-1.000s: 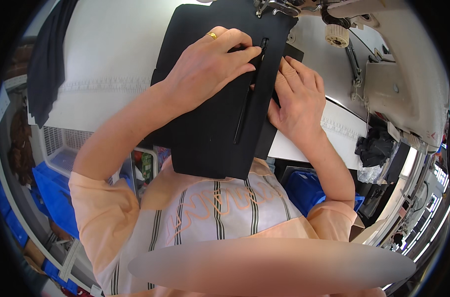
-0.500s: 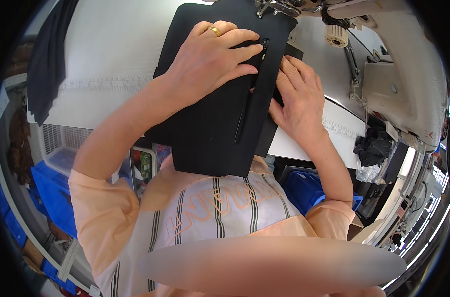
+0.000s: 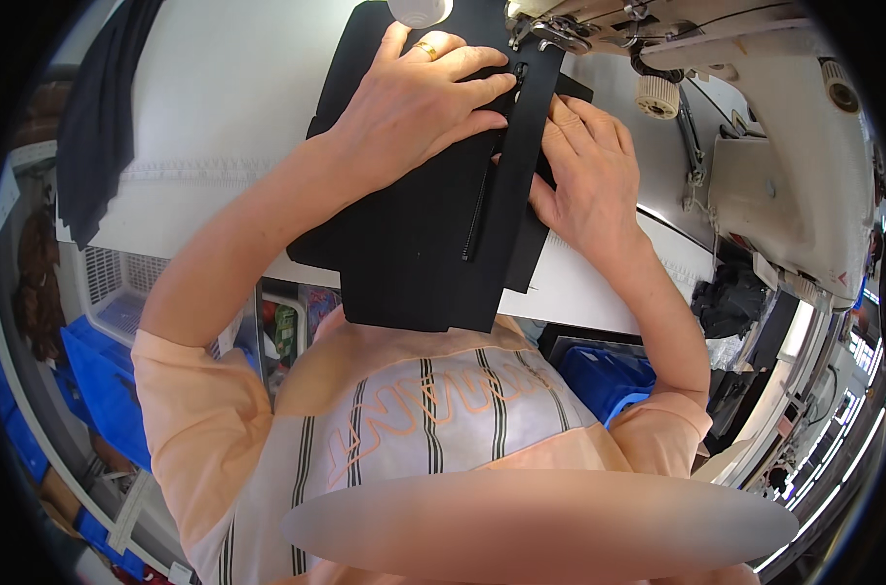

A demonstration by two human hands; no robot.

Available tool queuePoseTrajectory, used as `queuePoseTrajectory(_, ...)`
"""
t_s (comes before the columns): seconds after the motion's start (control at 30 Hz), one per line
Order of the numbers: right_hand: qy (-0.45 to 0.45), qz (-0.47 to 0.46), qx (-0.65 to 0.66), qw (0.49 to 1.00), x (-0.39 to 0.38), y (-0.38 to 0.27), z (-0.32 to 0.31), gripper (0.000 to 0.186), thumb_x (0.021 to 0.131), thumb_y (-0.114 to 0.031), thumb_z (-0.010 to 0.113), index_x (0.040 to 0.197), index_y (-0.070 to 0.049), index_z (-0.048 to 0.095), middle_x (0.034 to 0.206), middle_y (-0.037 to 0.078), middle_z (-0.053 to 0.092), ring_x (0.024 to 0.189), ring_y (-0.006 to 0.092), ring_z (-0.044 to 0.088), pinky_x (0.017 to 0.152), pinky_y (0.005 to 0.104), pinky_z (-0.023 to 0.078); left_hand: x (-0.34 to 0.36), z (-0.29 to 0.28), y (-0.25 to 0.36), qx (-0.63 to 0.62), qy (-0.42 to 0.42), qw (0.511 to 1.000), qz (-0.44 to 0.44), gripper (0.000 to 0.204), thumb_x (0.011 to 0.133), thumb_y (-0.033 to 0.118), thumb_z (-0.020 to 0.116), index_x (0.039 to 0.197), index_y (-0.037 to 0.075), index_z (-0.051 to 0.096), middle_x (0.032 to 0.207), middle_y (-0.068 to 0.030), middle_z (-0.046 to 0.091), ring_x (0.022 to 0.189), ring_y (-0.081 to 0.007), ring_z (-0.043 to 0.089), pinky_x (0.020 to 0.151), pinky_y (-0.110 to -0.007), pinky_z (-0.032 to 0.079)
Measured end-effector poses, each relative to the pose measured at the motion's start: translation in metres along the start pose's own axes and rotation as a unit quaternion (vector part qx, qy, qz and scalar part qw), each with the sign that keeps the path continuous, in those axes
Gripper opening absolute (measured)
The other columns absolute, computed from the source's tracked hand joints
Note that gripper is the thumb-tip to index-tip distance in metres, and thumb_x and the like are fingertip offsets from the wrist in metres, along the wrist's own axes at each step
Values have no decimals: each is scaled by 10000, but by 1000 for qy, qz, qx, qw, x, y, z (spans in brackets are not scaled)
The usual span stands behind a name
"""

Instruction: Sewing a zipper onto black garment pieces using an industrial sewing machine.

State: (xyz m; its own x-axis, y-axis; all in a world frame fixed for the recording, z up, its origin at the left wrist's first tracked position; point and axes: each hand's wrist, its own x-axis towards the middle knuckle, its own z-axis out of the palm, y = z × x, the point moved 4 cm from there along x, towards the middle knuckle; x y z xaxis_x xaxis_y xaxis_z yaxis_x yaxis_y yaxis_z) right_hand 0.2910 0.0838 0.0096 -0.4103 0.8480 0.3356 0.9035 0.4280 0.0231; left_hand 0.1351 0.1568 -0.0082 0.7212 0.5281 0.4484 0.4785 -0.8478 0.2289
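Note:
A black fabric piece (image 3: 394, 244) with a zipper (image 3: 474, 214) set in a long slit lies on the white table, its far end at the sewing machine's presser foot (image 3: 517, 29). My left hand (image 3: 419, 102), with a gold ring, rests flat on the fabric left of the zipper, fingers spread toward it. My right hand (image 3: 591, 175) grips the fabric's right edge, its fingers partly hidden at the edge and its thumb against the layers. A bit of skin shows through the slit. Another black layer (image 3: 529, 255) sticks out beneath on the right.
The sewing machine (image 3: 774, 185) stands at the right, its ribbed dial (image 3: 657, 96) near my right hand. A white rounded fixture (image 3: 421, 10) hangs at the top. Dark cloth (image 3: 97, 117) drapes over the table at left. Blue bins (image 3: 604, 375) and a white basket (image 3: 121, 292) sit below table level.
The black fabric has slid farther away under the presser foot, both hands moving along with it. The view has shifted slightly, and the white fixture shows more at the top.

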Motion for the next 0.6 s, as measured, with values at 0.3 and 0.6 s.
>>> queuePoseTrajectory(0.3,16,-10,26,999,5,7,7,494,632,-175,763,1088,-20,651,1208,105,614,1110,291,566,894,424,453,2,0,-5,9,-5,1000,-17,365,845,321,688,1179,177,667,1253,20,598,1125,-234,558,1048,-544,344)
queuePoseTrajectory(0.6,35,-17,48,998,5,8,7,510,670,-216,769,1121,-18,636,1183,109,621,1095,304,581,865,421,464,2,1,-6,-19,0,1000,-23,382,833,311,702,1186,172,664,1235,18,607,1113,-218,567,1050,-546,347)
